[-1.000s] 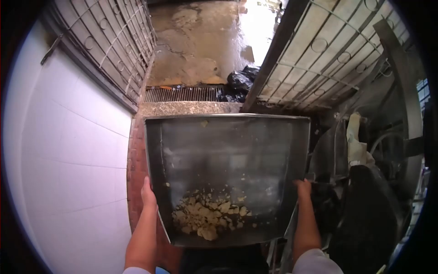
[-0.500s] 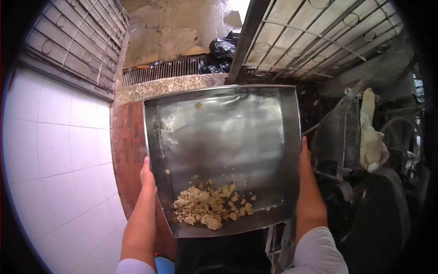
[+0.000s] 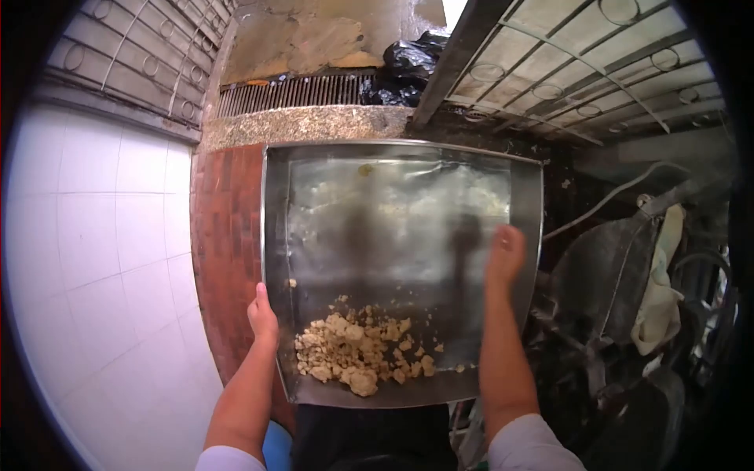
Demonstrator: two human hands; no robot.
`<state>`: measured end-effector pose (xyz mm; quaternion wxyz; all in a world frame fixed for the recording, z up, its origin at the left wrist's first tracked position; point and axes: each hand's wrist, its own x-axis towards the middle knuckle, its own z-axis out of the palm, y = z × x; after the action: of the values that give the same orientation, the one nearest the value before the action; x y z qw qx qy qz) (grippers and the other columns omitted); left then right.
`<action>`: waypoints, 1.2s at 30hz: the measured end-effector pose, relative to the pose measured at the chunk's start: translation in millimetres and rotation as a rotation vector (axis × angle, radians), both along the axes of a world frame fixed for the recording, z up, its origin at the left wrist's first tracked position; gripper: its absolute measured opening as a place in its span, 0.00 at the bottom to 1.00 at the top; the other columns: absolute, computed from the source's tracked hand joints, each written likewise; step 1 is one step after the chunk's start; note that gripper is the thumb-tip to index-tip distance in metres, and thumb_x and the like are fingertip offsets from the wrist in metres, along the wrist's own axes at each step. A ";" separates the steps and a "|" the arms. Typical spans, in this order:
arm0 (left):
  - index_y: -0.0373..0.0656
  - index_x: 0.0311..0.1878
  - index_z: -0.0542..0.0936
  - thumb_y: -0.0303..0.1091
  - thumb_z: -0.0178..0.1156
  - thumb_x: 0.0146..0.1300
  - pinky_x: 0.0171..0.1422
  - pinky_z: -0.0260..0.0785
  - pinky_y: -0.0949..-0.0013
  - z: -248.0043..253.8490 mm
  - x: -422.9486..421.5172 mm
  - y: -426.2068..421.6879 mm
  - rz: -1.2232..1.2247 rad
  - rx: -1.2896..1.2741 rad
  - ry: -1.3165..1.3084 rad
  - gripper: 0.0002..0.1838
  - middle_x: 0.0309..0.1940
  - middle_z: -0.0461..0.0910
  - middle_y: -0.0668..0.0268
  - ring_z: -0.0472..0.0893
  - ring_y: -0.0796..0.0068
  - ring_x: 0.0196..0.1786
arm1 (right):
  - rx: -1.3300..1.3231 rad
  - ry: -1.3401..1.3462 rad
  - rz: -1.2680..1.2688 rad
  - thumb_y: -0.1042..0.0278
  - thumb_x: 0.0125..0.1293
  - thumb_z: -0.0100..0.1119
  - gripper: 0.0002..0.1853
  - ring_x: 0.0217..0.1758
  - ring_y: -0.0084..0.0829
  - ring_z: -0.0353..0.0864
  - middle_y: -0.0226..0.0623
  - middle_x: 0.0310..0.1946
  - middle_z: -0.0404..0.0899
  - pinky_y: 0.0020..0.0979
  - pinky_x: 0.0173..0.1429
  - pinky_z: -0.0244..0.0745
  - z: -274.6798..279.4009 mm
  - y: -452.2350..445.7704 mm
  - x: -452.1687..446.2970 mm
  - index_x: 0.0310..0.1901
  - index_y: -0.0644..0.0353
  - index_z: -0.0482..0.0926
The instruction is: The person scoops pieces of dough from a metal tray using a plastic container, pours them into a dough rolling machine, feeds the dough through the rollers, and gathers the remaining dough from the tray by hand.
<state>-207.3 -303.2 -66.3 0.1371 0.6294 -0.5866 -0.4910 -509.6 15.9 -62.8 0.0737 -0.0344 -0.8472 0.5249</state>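
A wide, shallow metal tray (image 3: 393,259) spans the middle of the head view, its front edge close to my body. Pale, crumbly lumps (image 3: 349,349) lie heaped in its near left part, with small crumbs scattered around them. My left hand (image 3: 263,315) grips the tray's left side wall, thumb up along the rim. Over the tray's right part, off the rim, is my right hand (image 3: 506,250). It looks curled and closed, slightly blurred, and nothing shows in it.
White tiles (image 3: 118,251) line the left, beside a red brick floor (image 3: 228,235). Beyond the tray are a drain grate (image 3: 290,96), black plastic bags (image 3: 412,63) and a metal gate (image 3: 581,71). Dark equipment with a pale cloth (image 3: 658,306) stands at the right.
My right hand has let go of the tray's right side and moved inward over it. The tray appears shifted slightly right in view, with my left hand still on it.
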 end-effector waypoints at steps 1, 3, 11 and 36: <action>0.33 0.28 0.78 0.57 0.49 0.71 0.36 0.63 0.70 -1.6 1.5 -3.0 -0.046 -0.008 -0.001 0.32 0.23 0.73 0.70 0.68 0.80 0.29 | 0.037 -0.179 0.250 0.63 0.63 0.61 0.09 0.43 0.33 0.79 0.35 0.39 0.80 0.33 0.49 0.74 9.5 -39.0 0.7 0.40 0.58 0.79; 0.35 0.24 0.75 0.57 0.49 0.71 0.34 0.61 0.69 -3.1 0.0 -5.0 -0.082 -0.017 -0.001 0.32 0.21 0.69 0.71 0.66 0.80 0.27 | 0.214 0.059 0.612 0.61 0.60 0.63 0.10 0.46 0.40 0.79 0.37 0.40 0.80 0.35 0.50 0.74 9.4 -113.4 -4.3 0.39 0.57 0.81; 0.37 0.20 0.69 0.55 0.48 0.72 0.30 0.57 0.68 -2.7 -5.1 -8.8 -0.211 -0.143 -0.133 0.31 0.17 0.61 0.72 0.60 0.80 0.24 | 0.637 0.123 0.911 0.62 0.62 0.54 0.25 0.68 0.48 0.65 0.54 0.66 0.65 0.40 0.69 0.64 -74.0 -212.4 -28.5 0.60 0.64 0.71; 0.33 0.26 0.75 0.57 0.48 0.71 0.35 0.64 0.65 -0.3 0.0 -14.2 -0.230 -0.100 -0.133 0.31 0.18 0.71 0.65 0.68 0.74 0.25 | 0.742 -0.248 0.950 0.62 0.62 0.57 0.29 0.71 0.54 0.61 0.60 0.69 0.57 0.44 0.68 0.66 -38.4 -42.1 92.0 0.62 0.69 0.68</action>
<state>-207.3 -317.4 -66.6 0.0721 0.5812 -0.6865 -0.4308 -417.6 -26.2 -101.2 -0.2603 0.3141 -0.8984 0.1628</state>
